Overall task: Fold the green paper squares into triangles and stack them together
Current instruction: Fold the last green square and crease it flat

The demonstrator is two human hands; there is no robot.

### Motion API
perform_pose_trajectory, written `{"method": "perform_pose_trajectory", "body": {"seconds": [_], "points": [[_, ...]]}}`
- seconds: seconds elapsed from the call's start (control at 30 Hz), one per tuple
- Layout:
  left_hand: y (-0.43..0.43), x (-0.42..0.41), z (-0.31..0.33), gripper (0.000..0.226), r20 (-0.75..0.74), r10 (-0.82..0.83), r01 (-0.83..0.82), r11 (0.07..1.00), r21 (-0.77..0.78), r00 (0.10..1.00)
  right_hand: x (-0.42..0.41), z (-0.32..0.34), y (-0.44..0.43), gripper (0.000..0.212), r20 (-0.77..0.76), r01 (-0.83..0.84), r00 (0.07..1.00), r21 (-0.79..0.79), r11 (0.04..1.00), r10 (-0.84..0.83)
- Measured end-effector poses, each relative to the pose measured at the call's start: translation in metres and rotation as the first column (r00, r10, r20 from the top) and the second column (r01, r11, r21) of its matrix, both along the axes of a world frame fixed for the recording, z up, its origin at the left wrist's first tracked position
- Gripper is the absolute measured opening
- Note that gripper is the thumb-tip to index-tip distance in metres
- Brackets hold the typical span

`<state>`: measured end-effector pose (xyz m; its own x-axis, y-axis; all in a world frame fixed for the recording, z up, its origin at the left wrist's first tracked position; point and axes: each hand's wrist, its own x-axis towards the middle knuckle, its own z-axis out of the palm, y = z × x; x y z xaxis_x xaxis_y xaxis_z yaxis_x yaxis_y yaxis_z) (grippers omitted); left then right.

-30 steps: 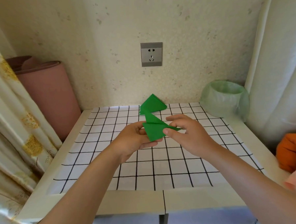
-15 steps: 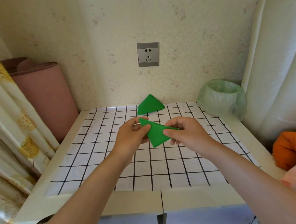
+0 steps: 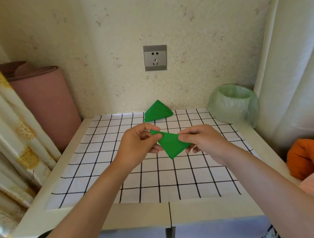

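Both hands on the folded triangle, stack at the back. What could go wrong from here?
1. The left hand and right hand pinch the held triangle only at its edges, in the air; the fold could spring open.
2. The stack by the wall looks slightly fanned; setting this one down carelessly may skew it further.

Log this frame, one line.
left hand: pinches green triangle | right hand: pinches it too | triangle stack: far table edge
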<state>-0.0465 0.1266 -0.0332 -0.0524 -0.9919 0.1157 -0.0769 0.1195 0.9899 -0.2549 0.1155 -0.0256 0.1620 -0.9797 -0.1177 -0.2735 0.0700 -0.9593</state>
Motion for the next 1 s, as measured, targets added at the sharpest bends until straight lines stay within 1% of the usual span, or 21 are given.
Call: {"method": "perform_pose_trajectory", "body": {"seconds": [0.23, 0.37, 0.43, 0.47, 0.53, 0.6, 0.7, 0.8, 0.87, 0.93, 1.0], "points": [[-0.003, 0.007, -0.003, 0.01, 0.089, -0.007, 0.007, 1.0, -0.003, 0.996, -0.003, -0.001, -0.001, 0.011, -0.062, -0.051, 0.997, 0.039, 0.998, 0.053], [-0.006, 0.009, -0.006, 0.006, 0.168, -0.027, 0.028, 1.0, -0.006, 0.985, -0.002, -0.004, -0.004, 0.009, -0.095, -0.031, 0.995, 0.03, 0.999, 0.034], [-0.007, 0.009, -0.011, 0.003, 0.233, -0.043, 0.041, 0.999, 0.017, 0.972, -0.002, -0.009, -0.006, 0.01, -0.163, -0.034, 0.986, 0.004, 0.999, 0.034], [-0.008, 0.009, -0.014, 0.002, 0.278, -0.058, 0.05, 0.998, 0.035, 0.959, -0.001, -0.012, -0.007, 0.011, -0.222, -0.049, 0.974, -0.012, 0.999, 0.045], [-0.009, 0.009, -0.022, 0.003, 0.401, -0.099, 0.079, 0.995, 0.065, 0.911, 0.0, -0.021, -0.01, 0.011, -0.367, -0.1, 0.927, -0.027, 0.995, 0.083], [-0.012, 0.009, -0.032, 0.004, 0.535, -0.129, 0.103, 0.992, 0.078, 0.835, 0.001, -0.03, -0.012, 0.009, -0.487, -0.154, 0.863, -0.002, 0.988, 0.134], [-0.016, 0.01, -0.045, 0.005, 0.682, -0.166, 0.134, 0.986, 0.099, 0.713, 0.004, -0.045, -0.015, 0.009, -0.594, -0.209, 0.782, 0.041, 0.977, 0.192], [-0.019, 0.008, -0.051, 0.004, 0.752, -0.176, 0.133, 0.984, 0.119, 0.635, 0.008, -0.054, -0.017, 0.009, -0.679, -0.228, 0.71, 0.029, 0.973, 0.186], [-0.019, 0.006, -0.052, 0.003, 0.804, -0.163, 0.13, 0.986, 0.107, 0.572, 0.01, -0.056, -0.017, 0.01, -0.727, -0.248, 0.666, -0.007, 0.969, 0.165], [-0.018, 0.004, -0.053, 0.004, 0.847, -0.143, 0.126, 0.988, 0.091, 0.512, 0.012, -0.057, -0.016, 0.012, -0.786, -0.284, 0.608, -0.089, 0.955, 0.108], [-0.018, 0.002, -0.054, 0.005, 0.864, -0.133, 0.133, 0.988, 0.077, 0.485, 0.013, -0.058, -0.014, 0.014, -0.838, -0.34, 0.544, -0.184, 0.922, 0.034]]}}
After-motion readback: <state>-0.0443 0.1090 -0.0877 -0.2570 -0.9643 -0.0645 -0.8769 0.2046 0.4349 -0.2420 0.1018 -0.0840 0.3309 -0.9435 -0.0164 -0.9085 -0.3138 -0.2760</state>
